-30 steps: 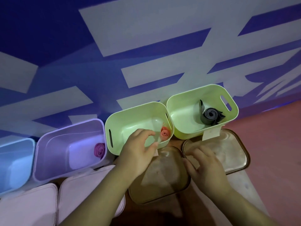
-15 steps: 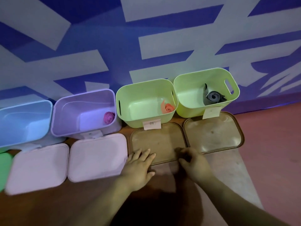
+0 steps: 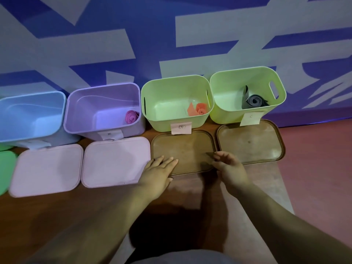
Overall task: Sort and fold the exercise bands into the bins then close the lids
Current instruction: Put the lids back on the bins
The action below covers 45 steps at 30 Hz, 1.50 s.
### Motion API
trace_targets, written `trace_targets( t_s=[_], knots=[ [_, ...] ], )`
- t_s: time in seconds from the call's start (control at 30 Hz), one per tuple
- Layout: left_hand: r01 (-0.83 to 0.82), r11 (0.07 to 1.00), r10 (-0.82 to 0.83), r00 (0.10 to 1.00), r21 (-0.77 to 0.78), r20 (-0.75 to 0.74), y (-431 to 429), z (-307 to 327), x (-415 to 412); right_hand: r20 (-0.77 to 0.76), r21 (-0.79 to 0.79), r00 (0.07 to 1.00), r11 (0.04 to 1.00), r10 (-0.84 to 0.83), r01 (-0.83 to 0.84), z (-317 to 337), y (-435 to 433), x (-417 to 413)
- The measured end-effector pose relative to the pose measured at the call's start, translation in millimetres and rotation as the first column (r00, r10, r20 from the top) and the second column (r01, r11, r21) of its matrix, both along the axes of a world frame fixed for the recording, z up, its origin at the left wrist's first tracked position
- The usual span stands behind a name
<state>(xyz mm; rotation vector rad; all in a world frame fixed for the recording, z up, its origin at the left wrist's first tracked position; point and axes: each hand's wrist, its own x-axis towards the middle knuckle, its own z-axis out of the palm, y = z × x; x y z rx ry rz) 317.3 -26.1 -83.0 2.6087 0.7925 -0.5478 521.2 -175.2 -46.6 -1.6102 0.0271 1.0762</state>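
Note:
Several open bins stand in a row against the wall. The blue bin (image 3: 28, 115) looks empty. A rolled pink band (image 3: 131, 116) lies in the purple bin (image 3: 102, 109), an orange band (image 3: 198, 109) in the left green bin (image 3: 175, 88), a dark grey band (image 3: 254, 101) in the right green bin (image 3: 247, 77). In front of the green bins lie two brown lids (image 3: 182, 151) (image 3: 251, 141). My left hand (image 3: 160, 172) rests flat on the near left corner of the left brown lid. My right hand (image 3: 230, 168) touches that lid's near right corner with loosely bent fingers.
Two pink lids (image 3: 47, 168) (image 3: 114, 161) lie flat in front of the blue and purple bins. A green lid (image 3: 5, 168) shows at the left edge. Paper labels (image 3: 181, 127) hang on the bin fronts. The bins stand on a brown floor, with a red floor on the right.
My left hand has come out of the left green bin, leaving the orange band inside. Both hands have drawn back to the near edge of the left brown lid.

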Motion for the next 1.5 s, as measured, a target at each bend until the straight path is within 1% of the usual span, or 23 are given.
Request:
trace_targets(
  t_s=[0.13, 0.3, 0.37, 0.4, 0.47, 0.53, 0.57, 0.63, 0.67, 0.7, 0.8, 0.87, 0.93, 1.03, 1.1, 1.13, 1.2, 1.27, 1.3, 1.4, 1.5],
  knots=[
    [-0.017, 1.0, 0.016, 0.998, 0.019, 0.063, 3, -5, -3, 0.024, 0.015, 0.999, 0.999, 0.031, -0.031, 9, 1, -1],
    [-0.008, 1.0, 0.003, 0.987, 0.03, 0.162, 3, -1, -8, 0.113, 0.026, 0.986, 0.992, 0.121, -0.125, 21, -2, 4],
    [-0.009, 1.0, 0.003, 0.97, 0.022, 0.245, 3, 9, -9, 0.159, 0.033, 0.977, 0.988, 0.143, -0.15, 27, -3, 8],
    [-0.003, 0.999, -0.011, 0.953, 0.045, 0.302, 5, 16, -9, 0.177, 0.043, 0.973, 0.986, 0.149, -0.159, 30, -3, 11],
    [-0.01, 0.994, -0.037, 0.901, 0.106, 0.431, 13, 36, -5, 0.199, 0.078, 0.967, 0.981, 0.157, -0.176, 37, -1, 17],
    [-0.033, 0.993, -0.03, 0.853, 0.111, 0.521, 24, 65, 2, 0.253, 0.106, 0.95, 0.97, 0.184, -0.217, 45, 1, 23],
    [-0.045, 0.995, -0.012, 0.833, 0.088, 0.553, 28, 80, 6, 0.299, 0.115, 0.935, 0.965, 0.192, -0.235, 49, 3, 25],
    [-0.093, 0.995, 0.058, 0.773, 0.022, 0.631, 36, 106, 15, 0.443, 0.1, 0.874, 0.957, 0.201, -0.271, 58, 8, 31],
    [-0.128, 0.992, 0.11, 0.74, -0.021, 0.663, 40, 117, 19, 0.498, 0.098, 0.845, 0.956, 0.193, -0.276, 64, 11, 33],
    [-0.161, 0.983, 0.175, 0.713, -0.084, 0.679, 44, 127, 23, 0.521, 0.12, 0.836, 0.955, 0.171, -0.27, 69, 15, 35],
    [-0.212, 0.936, 0.348, 0.655, -0.28, 0.671, 60, 145, 34, 0.49, 0.226, 0.866, 0.945, 0.099, -0.236, 83, 27, 43],
    [-0.242, 0.899, 0.432, 0.62, -0.365, 0.654, 70, 150, 42, 0.516, 0.245, 0.853, 0.942, 0.075, -0.231, 89, 36, 50],
    [-0.257, 0.872, 0.484, 0.589, -0.417, 0.648, 79, 154, 51, 0.534, 0.242, 0.843, 0.943, 0.065, -0.226, 94, 47, 56],
    [-0.305, 0.855, 0.517, 0.561, -0.419, 0.647, 91, 155, 64, 0.483, 0.267, 0.875, 0.952, 0.0, -0.148, 101, 67, 60],
    [-0.333, 0.878, 0.478, 0.584, -0.343, 0.656, 98, 152, 70, 0.429, 0.287, 0.899, 0.957, -0.082, -0.05, 105, 84, 63],
    [-0.331, 0.901, 0.431, 0.625, -0.279, 0.651, 101, 148, 72, 0.406, 0.289, 0.907, 0.957, -0.116, -0.007, 106, 93, 65],
    [-0.299, 0.944, 0.324, 0.75, -0.141, 0.576, 105, 141, 74, 0.382, 0.269, 0.911, 0.962, -0.156, 0.052, 105, 112, 71],
    [-0.229, 0.973, 0.208, 0.868, -0.008, 0.452, 108, 134, 75, 0.358, 0.238, 0.917, 0.967, -0.175, 0.092, 99, 131, 79],
    [-0.19, 0.981, 0.161, 0.909, 0.04, 0.385, 111, 129, 75, 0.348, 0.22, 0.92, 0.97, -0.179, 0.106, 95, 140, 83],
    [-0.108, 0.991, 0.086, 0.969, 0.084, 0.233, 123, 117, 76, 0.354, 0.164, 0.917, 0.978, -0.183, 0.131, 85, 166, 93],
    [-0.055, 0.992, 0.033, 0.984, 0.118, 0.178, 133, 105, 76, 0.431, 0.093, 0.886, 0.985, -0.171, 0.145, 77, 185, 102]
  ],
)
